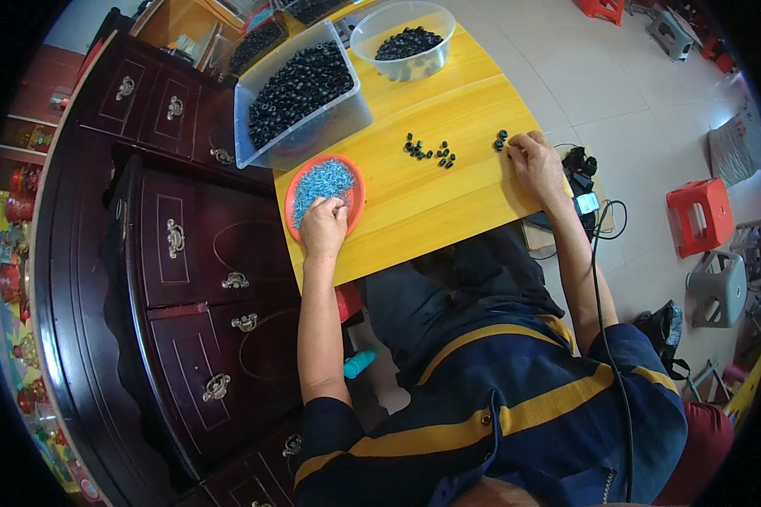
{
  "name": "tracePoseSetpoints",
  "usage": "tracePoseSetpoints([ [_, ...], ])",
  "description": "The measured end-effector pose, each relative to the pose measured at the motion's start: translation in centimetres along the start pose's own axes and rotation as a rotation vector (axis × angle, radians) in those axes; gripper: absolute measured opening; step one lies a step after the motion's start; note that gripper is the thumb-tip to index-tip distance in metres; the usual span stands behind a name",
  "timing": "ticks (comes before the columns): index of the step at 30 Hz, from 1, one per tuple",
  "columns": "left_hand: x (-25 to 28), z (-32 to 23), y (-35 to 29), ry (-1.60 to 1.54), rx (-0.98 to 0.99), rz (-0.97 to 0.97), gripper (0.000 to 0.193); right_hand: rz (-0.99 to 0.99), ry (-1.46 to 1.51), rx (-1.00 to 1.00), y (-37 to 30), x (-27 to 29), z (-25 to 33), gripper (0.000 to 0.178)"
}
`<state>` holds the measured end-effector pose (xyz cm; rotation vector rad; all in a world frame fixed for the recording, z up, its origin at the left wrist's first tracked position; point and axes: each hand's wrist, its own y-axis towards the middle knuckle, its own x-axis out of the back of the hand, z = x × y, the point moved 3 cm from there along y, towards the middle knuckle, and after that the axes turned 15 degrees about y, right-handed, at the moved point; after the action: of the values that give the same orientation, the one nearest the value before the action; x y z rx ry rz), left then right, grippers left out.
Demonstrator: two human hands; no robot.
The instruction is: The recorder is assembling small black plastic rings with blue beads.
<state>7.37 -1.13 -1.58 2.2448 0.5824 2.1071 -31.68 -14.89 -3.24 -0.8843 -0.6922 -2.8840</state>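
Note:
My left hand (324,226) reaches over the near rim of a round orange dish (358,211). Its fingers are drawn together at the small blue-silver screw-like pieces (325,180) heaped inside; whatever they pinch is too small to make out. Over at the table's right edge, my right hand (537,167) is curled with its fingertips together, and what it holds is hidden. Just beside those fingertips lie a few black ring-shaped pieces (500,140). Several more loose black pieces (431,154) are scattered across the middle of the yellow table (414,215).
A clear rectangular bin (359,114) full of black pieces stands at the far left, beside a round clear tub (441,59) partly filled with them. Dark wooden drawers (182,245) flank the table's left. Red (702,215) and grey (716,287) stools stand on the floor at right.

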Motion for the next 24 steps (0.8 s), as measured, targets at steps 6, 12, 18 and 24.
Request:
tracePoseSetpoints([
  [6,0.1,-0.4,0.4,0.101,-0.094,-0.025,0.006,-0.107,0.166,0.051,-0.6,-0.7,1.8,0.019],
  [12,0.2,-0.9,0.9,0.207,-0.165,0.038,0.006,0.024,0.296,0.128,-2.2,-3.2,5.7,0.013],
  [18,1.2,-0.8,0.3,0.075,-0.131,-0.020,0.009,0.154,0.451,0.113,-3.5,-5.3,8.3,0.010],
  [24,3.4,-3.8,-1.2,-0.103,-0.160,-0.142,0.008,0.325,0.721,-0.127,-4.7,-8.9,9.8,0.014],
])
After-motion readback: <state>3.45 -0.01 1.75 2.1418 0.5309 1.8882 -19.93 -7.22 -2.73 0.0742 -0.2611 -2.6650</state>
